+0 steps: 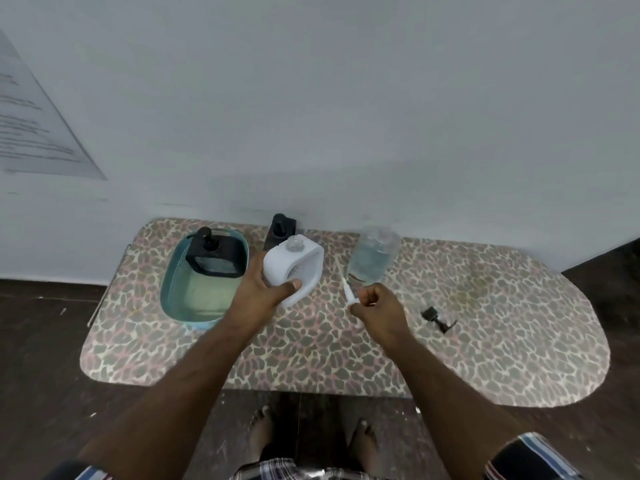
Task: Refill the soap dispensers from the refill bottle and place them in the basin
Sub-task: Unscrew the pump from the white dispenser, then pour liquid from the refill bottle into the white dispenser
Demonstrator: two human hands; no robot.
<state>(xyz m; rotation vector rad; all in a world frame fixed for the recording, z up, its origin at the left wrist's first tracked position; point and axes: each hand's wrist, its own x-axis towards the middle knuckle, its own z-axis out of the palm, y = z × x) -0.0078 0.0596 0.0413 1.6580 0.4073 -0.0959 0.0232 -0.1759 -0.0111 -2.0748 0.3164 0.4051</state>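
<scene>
My left hand (pixel 265 285) grips a white soap dispenser (pixel 294 268) just above the table; its neck is open with no pump on it. To its right, my right hand (pixel 377 306) pinches a white pump with its thin tube (pixel 347 287) pointing up and left. The clear refill bottle (pixel 373 256) with pale liquid stands behind my right hand. A teal basin (pixel 173 289) sits at the left and holds a black dispenser (pixel 214 252) with its pump on. A second black dispenser (pixel 281 227) stands by the wall.
The leopard-print table (pixel 485 323) runs along a pale wall. A small black cap or pump part (pixel 438 317) lies to the right of my right hand. Dark floor and my bare feet (pixel 311 434) show below the table's front edge.
</scene>
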